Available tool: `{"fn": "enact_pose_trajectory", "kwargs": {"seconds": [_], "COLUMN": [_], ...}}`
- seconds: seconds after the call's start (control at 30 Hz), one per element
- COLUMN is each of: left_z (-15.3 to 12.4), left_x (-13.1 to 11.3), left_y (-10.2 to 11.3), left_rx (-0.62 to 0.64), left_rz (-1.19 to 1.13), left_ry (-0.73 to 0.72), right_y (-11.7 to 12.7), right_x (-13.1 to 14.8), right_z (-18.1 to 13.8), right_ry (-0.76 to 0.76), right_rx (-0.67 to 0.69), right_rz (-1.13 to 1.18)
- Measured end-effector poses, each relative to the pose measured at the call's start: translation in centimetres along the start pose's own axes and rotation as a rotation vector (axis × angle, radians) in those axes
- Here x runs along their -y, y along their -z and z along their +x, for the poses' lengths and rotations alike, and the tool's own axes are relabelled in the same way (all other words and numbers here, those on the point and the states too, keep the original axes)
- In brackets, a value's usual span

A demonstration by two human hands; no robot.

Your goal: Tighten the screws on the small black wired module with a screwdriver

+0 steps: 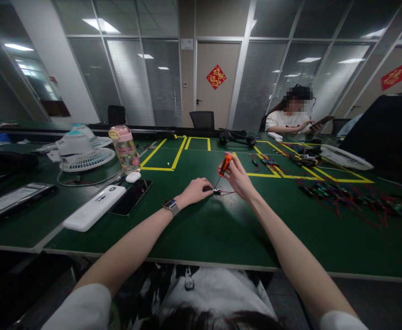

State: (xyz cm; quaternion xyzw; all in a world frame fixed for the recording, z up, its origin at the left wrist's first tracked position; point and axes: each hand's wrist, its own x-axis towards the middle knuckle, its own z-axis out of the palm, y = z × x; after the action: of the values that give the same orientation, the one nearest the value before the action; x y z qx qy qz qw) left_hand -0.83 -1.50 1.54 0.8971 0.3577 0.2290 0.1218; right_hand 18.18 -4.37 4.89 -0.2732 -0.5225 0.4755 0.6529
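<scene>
My right hand (238, 176) is closed round an orange-and-black screwdriver (225, 164), held tilted with its tip pointing down to a small black part (216, 191) on the green table (221, 229). My left hand (197, 189), with a watch on its wrist, pinches that small part against the table. Thin red wires (228, 193) run from the part toward my right hand.
To the left lie a white power bank (94, 207), a black phone (131, 196), a white mouse (133, 177), a pink-lidded bottle (125, 149) and a small fan (80, 151). A tangle of wired parts (345, 195) lies at right. Another person sits at the far side.
</scene>
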Motion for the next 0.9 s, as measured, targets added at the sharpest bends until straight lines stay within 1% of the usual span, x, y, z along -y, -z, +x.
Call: {"fn": "enact_pose_trajectory", "kwargs": {"seconds": [0.13, 0.27, 0.5, 0.67, 0.8, 0.9], "left_z": [0.0, -0.1, -0.1, -0.1, -0.1, -0.1], "left_x": [0.1, 0.0, 0.1, 0.3, 0.2, 0.4], "left_y": [-0.1, -0.1, -0.3, -0.4, -0.5, -0.6], "left_rx": [0.000, -0.015, -0.021, -0.026, -0.030, -0.046], "left_rz": [0.009, 0.009, 0.023, 0.023, 0.012, -0.008], "left_ry": [0.006, 0.005, 0.000, -0.004, -0.003, 0.007], "right_y": [0.2, 0.0, -0.4, -0.3, 0.2, 0.8], "right_x": [-0.2, -0.6, -0.3, 0.1, 0.3, 0.5], "right_z": [0.1, 0.3, -0.1, -0.2, 0.1, 0.3], "right_ry": [0.029, 0.043, 0.166, 0.242, 0.240, 0.190], "right_rx": [-0.028, -0.074, -0.075, -0.119, -0.203, -0.229], "right_rz": [0.013, -0.048, -0.176, -0.243, -0.224, -0.154]}}
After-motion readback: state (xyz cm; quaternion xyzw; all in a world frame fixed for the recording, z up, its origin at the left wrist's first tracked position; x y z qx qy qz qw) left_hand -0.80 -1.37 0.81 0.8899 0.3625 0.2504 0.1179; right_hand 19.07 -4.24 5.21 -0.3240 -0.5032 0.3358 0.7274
